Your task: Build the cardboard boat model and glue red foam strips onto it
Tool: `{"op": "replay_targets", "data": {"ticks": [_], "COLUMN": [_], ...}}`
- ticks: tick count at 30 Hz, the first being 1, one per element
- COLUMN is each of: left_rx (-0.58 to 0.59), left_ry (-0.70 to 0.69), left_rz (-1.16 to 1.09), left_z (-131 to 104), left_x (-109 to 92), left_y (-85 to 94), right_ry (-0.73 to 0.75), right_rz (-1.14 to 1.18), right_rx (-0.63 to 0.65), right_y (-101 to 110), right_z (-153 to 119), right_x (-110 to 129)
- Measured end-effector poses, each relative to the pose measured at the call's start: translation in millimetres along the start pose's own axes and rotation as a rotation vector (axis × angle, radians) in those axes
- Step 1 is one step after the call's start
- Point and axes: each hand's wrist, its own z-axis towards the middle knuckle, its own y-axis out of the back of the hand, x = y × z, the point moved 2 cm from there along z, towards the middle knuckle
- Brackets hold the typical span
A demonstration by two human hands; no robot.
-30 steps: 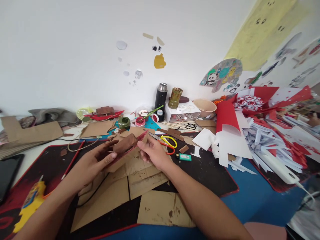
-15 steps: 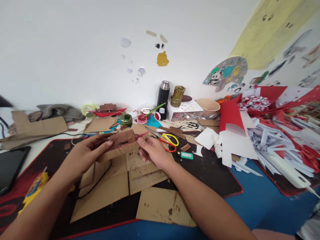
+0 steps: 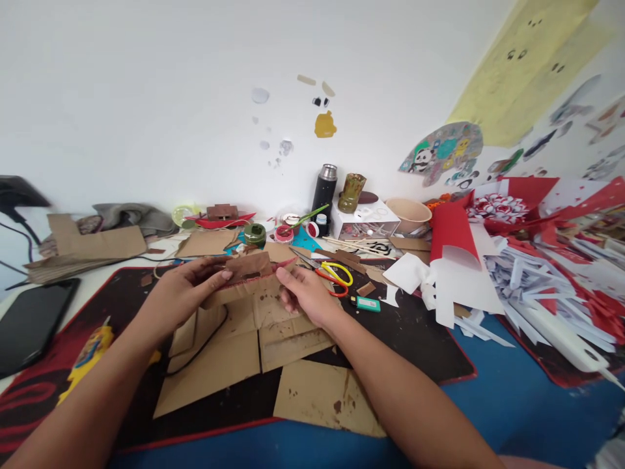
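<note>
Above the mat, a small cardboard model boat (image 3: 248,266) with a brown painted cabin and a pinkish-red edge is held between both hands. My left hand (image 3: 188,290) grips its left end, thumb along the near side; the other fingers are partly hidden behind it. At the pointed right end, my right hand (image 3: 308,296) pinches the tip between thumb and curled fingers. Beneath lie flat, stained cardboard pieces (image 3: 215,371) with a dark cord across them. A yellow glue gun (image 3: 88,361) rests by my left forearm. Scissors (image 3: 336,277) with yellow and orange handles lie beyond my right hand.
A green lighter (image 3: 367,304) lies right of my hands. Toward the wall stand paint jars (image 3: 254,234), a black thermos (image 3: 325,189) and a red model boat (image 3: 224,218). A phone (image 3: 36,326) sits at left; paper strips (image 3: 532,280) are heaped at right.
The view has turned slightly left, so the scene sits further right and more of the phone shows. Both hands keep the same hold on the model boat.
</note>
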Motion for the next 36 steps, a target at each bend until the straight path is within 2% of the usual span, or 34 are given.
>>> {"op": "replay_targets", "data": {"ticks": [5, 11, 16, 23, 30, 36], "left_rx": [0.009, -0.032, 0.015, 0.027, 0.013, 0.032], "left_ry": [-0.015, -0.068, -0.097, -0.180, -0.256, -0.232], "left_rz": [0.027, 0.169, 0.323, 0.366, 0.326, 0.369], "left_z": [2.7, 9.8, 12.4, 10.7, 11.8, 12.4], "left_x": [10.4, 32.1, 41.3, 43.8, 48.1, 48.3], "left_y": [1.3, -3.6, -8.8, -17.6, -17.3, -20.8], "right_ry": [0.037, 0.109, 0.192, 0.182, 0.238, 0.238], "right_rz": [0.030, 0.024, -0.025, -0.106, -0.119, -0.128], "right_rx": [-0.034, -0.195, -0.265, -0.241, -0.243, -0.205], "right_y": [3.1, 10.1, 14.3, 11.8, 13.0, 10.1], "right_z": [2.0, 6.2, 5.4, 4.4, 3.1, 5.0], "right_x": [5.3, 6.3, 11.0, 10.4, 12.7, 8.4]}}
